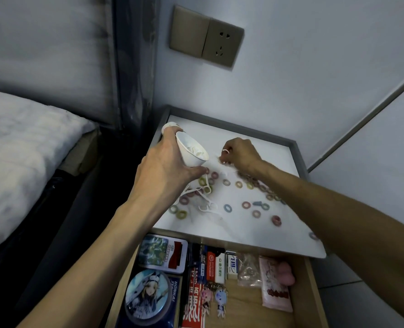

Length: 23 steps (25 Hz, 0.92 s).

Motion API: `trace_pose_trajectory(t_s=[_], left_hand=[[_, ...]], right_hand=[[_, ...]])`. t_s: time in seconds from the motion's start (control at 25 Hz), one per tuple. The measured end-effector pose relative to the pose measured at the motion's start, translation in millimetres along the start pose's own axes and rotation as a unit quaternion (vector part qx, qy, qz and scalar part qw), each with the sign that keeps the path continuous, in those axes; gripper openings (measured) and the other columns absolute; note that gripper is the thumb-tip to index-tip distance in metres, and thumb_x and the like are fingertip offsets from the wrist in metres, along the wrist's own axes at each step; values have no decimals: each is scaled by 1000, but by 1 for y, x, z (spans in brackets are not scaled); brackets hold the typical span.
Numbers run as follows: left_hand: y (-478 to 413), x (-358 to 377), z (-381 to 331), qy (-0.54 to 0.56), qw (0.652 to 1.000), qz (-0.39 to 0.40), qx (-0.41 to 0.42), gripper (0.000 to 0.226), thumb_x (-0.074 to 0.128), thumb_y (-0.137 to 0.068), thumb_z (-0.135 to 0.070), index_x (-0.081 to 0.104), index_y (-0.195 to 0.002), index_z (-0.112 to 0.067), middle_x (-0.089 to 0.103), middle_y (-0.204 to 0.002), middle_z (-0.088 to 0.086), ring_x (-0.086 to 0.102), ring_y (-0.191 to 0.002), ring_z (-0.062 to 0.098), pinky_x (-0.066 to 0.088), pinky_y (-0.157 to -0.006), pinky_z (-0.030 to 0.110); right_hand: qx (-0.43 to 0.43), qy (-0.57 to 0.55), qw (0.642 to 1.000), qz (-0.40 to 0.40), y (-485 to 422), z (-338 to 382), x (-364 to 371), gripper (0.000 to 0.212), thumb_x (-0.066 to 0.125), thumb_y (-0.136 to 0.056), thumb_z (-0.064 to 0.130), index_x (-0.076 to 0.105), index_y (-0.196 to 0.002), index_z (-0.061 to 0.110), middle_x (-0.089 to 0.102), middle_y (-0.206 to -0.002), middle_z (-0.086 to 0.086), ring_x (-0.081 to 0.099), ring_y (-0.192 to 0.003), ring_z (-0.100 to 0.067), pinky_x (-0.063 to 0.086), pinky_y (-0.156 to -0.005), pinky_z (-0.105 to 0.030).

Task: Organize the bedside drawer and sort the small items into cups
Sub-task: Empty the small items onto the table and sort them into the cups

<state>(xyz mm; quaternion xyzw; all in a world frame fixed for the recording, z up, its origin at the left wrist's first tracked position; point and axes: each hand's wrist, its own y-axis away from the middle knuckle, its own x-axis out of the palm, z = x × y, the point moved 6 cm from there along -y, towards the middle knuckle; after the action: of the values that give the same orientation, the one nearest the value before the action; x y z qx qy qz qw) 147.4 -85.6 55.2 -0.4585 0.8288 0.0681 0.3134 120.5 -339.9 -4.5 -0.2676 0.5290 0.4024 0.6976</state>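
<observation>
My left hand point(165, 166) grips a white paper cup point(192, 150), tilted toward the right above the white nightstand top point(255, 230); white pieces lie inside it. My right hand point(240, 152) has its fingers curled and pinches a small white floss pick point(225, 151) just right of the cup. Several white floss picks point(208, 204) and several pastel hair rings point(246, 205) lie scattered on the top. A second white cup point(169, 126) shows behind my left hand, mostly hidden.
Below, the open wooden drawer point(314, 292) holds a tin point(163, 253), a round badge point(146, 294), erasers point(231, 263), keychains point(214, 299) and a pink packet point(275, 287). The bed point(18, 150) is on the left. A wall socket point(207, 35) sits above the nightstand.
</observation>
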Motion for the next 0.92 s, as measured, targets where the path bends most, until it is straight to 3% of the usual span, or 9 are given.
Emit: trace_pose_trajectory(t_s=[0.08,0.2,0.4,0.64,0.72,0.8,0.88,0.92], left_hand=[[0,0,-1,-1,1000,4,4,78,84,-69,-43,37,-130,-28,61,-112,-4,61,-98,23,53,-81,42],[0,1,-1,2,1000,4,2,78,84,-69,-42,37,-130,-27,62,-113,-3,61,-99,24,53,-83,45],[1,1,-3,0,1000,5,9,77,83,-71,-41,37,-131,-26,60,-113,-4,60,-99,22,52,-82,42],[1,-2,-2,-1,1000,8,-1,76,84,-69,-40,39,-129,-27,54,-103,-9,61,-97,26,53,-82,45],[1,-3,-1,-5,1000,7,-4,75,84,-70,-41,40,-128,-28,56,-103,-8,61,-96,25,53,-81,44],[2,-2,0,-13,1000,14,-3,73,83,-71,-41,39,-128,-27,58,-104,-6,61,-95,25,54,-80,44],[3,0,1,-23,999,25,2,71,82,-72,-39,39,-127,-27,62,-107,-3,62,-96,26,54,-79,44],[4,1,0,-31,999,29,4,70,82,-73,-38,39,-128,-27,63,-110,-1,63,-96,26,54,-79,44]], right_hand=[[-80,44,995,37,3,-2,-10,8,76,-84,17,70,-86,12,63,-74,5,57,-75,-17,37,-61,-21],[-146,111,980,79,9,-9,-4,9,74,-85,16,73,-93,11,63,-78,6,56,-77,-15,36,-66,-25],[-124,99,983,96,8,-23,13,15,75,-83,18,71,-94,9,64,-91,-1,56,-87,-20,44,-75,-32],[-113,131,981,87,17,-26,19,20,65,-93,25,68,-106,10,66,-107,-6,60,-100,-24,41,-79,-31],[-88,84,992,39,18,-25,-1,8,63,-94,21,67,-96,15,72,-96,-3,66,-91,-20,46,-76,-31],[-59,-22,998,2,18,-13,-29,10,60,-95,14,62,-86,18,72,-81,3,69,-72,-10,55,-75,-34],[-101,-67,993,4,25,19,-58,11,58,-96,12,64,-88,16,70,-73,1,62,-57,-7,54,-68,-33],[-142,-61,988,27,33,41,-69,10,58,-96,12,65,-90,16,69,-72,1,57,-53,-6,50,-63,-26]])
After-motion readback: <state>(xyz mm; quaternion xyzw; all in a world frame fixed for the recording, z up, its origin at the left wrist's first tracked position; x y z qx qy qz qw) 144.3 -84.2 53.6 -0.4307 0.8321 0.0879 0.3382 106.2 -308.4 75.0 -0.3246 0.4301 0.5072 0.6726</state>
